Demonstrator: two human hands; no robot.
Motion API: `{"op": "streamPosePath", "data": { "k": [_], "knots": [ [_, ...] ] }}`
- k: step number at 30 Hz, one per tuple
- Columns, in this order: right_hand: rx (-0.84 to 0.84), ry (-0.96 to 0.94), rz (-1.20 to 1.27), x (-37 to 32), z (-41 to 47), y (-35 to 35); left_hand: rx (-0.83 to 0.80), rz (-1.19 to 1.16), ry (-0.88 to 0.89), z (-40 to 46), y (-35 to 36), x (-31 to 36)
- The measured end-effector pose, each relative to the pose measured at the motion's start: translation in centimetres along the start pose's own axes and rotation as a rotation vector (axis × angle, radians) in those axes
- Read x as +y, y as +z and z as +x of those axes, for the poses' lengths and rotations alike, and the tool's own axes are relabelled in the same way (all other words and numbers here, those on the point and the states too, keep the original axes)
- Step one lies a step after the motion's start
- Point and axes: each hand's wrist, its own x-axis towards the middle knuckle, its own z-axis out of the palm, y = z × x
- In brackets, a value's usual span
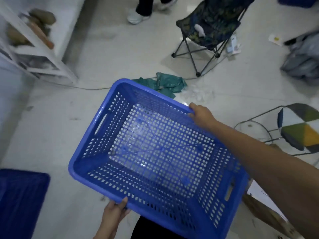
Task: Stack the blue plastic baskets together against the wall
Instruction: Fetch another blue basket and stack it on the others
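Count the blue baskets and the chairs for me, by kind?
Blue baskets: 2, the held one and another at lower left
Chairs: 2, the folding chair and the patchwork chair
Total: 4

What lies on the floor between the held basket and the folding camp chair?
In the head view, a crumpled green bag and a thin cable.

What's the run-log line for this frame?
phase: carrying | object: blue perforated basket, empty, off floor | left hand: near rim | right hand: far rim | second blue basket: lower left
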Motion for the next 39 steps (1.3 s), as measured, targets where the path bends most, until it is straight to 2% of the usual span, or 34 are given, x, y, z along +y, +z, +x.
{"op": "streamPosePath", "data": {
  "k": [6, 18, 34, 39],
  "knots": [
    [0.019, -0.155, -0.104, -12.4, -1.3, -4.0, -0.004, -0.082, 0.209, -8.2, -6.0, 2.0],
    [0.032, -0.52, -0.198, -40.7, -3.8, -5.0, 0.054, -0.333, 0.359, -17.3, -21.9, 5.7],
    [0.143, -1.065, -0.395, -78.0, -10.9, 0.0, 0.384, -0.626, 0.488, -28.9, -41.1, 10.3],
    [0.069, -1.186, -0.371, -89.0, -12.8, 2.1, 0.5, -0.713, 0.515, -31.6, -45.3, 12.5]
  ]
}}
